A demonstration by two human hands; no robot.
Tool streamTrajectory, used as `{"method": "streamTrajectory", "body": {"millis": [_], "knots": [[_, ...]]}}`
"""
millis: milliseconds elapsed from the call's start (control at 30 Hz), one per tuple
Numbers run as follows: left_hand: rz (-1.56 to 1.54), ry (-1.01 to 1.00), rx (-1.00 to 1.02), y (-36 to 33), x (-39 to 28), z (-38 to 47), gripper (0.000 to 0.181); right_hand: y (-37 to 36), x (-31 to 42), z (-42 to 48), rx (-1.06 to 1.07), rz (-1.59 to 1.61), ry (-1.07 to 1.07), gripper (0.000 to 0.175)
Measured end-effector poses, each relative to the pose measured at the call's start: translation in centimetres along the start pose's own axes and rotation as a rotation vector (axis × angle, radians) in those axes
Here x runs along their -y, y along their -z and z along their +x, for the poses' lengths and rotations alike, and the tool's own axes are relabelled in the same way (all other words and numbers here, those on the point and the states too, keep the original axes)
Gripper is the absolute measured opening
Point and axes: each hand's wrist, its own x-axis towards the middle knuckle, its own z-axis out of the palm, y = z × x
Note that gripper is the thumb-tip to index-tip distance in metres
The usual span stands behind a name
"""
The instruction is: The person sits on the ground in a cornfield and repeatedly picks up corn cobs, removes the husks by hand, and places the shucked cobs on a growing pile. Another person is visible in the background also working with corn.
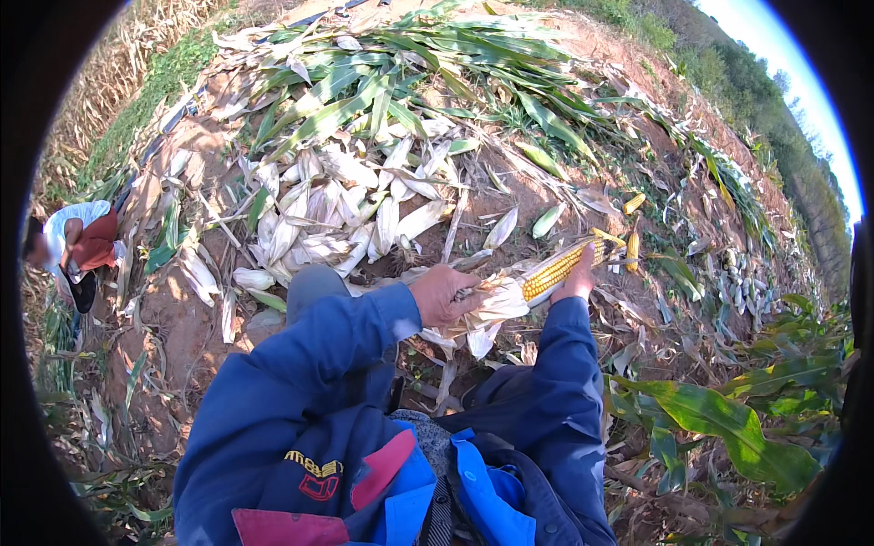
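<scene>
Between my hands is a yellow corn cob (pixel 550 274), tilted up to the right, its kernels bare along most of its length. Dry pale husk (pixel 497 305) is bunched around its lower left end. My left hand (pixel 444 295) grips the husk and stem at that end, fingers curled in. Around the cob near its upper right tip is my right hand (pixel 578 278), partly hidden behind it. Just past that hand, two husked yellow cobs (pixel 633 251) (pixel 634 203) lie on the ground.
A heap of unhusked corn ears (pixel 334 205) lies in front of me, with green corn stalks (pixel 410 75) behind it. A person (pixel 80 239) bends over at the far left. Large green leaves (pixel 730 416) stand at my right. Another pile of ears (pixel 744 283) lies farther right.
</scene>
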Motion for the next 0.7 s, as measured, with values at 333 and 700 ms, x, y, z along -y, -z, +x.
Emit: {"method": "streamTrajectory", "body": {"millis": [333, 700], "knots": [[-0.298, 0.713, -0.422, -0.8, 6.6, 0.1, 0.062, -1.1, -0.6, 0.7, -0.013, -0.185, 0.406, 0.100], [-0.236, -0.021, -0.407, -3.4, -3.4, 7.1, 0.045, -1.8, -3.8, -0.3, 0.137, -0.223, 0.470, 0.067]]}}
